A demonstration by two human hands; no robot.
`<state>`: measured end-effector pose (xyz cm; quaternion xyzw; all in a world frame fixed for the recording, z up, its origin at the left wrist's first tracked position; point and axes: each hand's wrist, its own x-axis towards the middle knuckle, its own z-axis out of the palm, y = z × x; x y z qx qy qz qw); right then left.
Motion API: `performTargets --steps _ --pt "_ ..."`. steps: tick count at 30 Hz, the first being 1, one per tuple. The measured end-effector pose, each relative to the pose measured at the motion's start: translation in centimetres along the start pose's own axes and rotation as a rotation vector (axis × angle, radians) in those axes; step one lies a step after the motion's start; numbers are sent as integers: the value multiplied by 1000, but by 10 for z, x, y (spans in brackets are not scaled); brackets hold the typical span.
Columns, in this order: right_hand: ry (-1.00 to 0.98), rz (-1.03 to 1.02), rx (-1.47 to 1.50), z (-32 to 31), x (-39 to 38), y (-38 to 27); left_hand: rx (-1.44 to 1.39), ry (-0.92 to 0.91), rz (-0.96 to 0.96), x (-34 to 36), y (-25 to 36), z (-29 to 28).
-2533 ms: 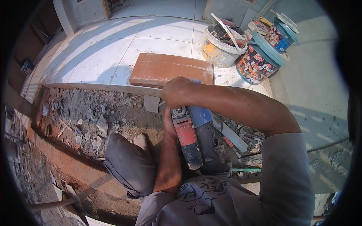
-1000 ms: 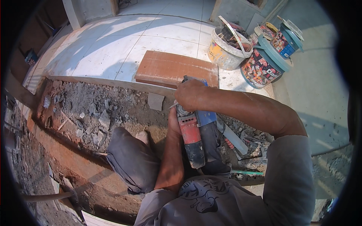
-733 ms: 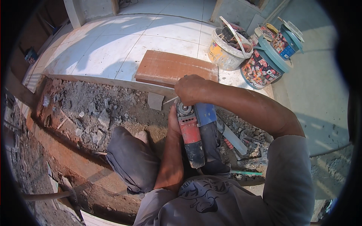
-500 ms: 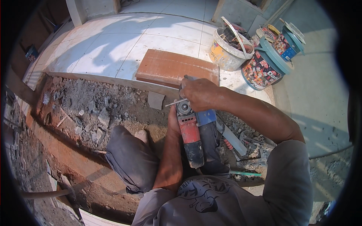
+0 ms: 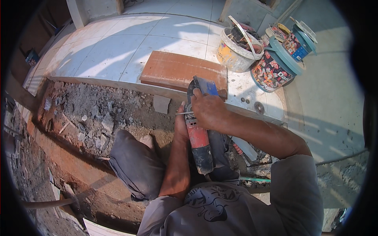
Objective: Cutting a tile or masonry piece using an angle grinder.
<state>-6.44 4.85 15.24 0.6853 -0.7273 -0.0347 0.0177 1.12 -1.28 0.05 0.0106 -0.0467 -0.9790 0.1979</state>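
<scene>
A red and black angle grinder (image 5: pixel 199 137) lies upright along my lap, its head pointing away from me. My left hand (image 5: pixel 181 126) is closed round the left side of its head. My right hand (image 5: pixel 208 109) grips the head from the right, thumb up against the dark guard (image 5: pixel 193 83). Behind that hand a blue plate (image 5: pixel 210 88) stands out from the guard. A thin metal rod (image 5: pixel 183 113) pokes out leftward from under my right fist; its other end is hidden.
A brown board (image 5: pixel 179 70) lies on the white tiled ledge ahead. A round disc (image 5: pixel 258 107) and small rings (image 5: pixel 245 100) sit right of it. Buckets (image 5: pixel 236 55) stand at the far right. Rubble (image 5: pixel 96 114) fills the trench at left; a red-handled tool (image 5: pixel 238 149) lies right of my leg.
The blue plate has swung from the right of the grinder's head to its far side. My right hand has shifted slightly nearer and right, and the rod now lies level.
</scene>
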Motion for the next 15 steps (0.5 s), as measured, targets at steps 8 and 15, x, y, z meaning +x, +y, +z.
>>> performTargets --steps 8,15 --pt "-40 45 91 -6 9 6 100 143 101 -9 -3 19" --pt "-124 49 63 -6 19 1 -22 214 96 -5 -4 6"
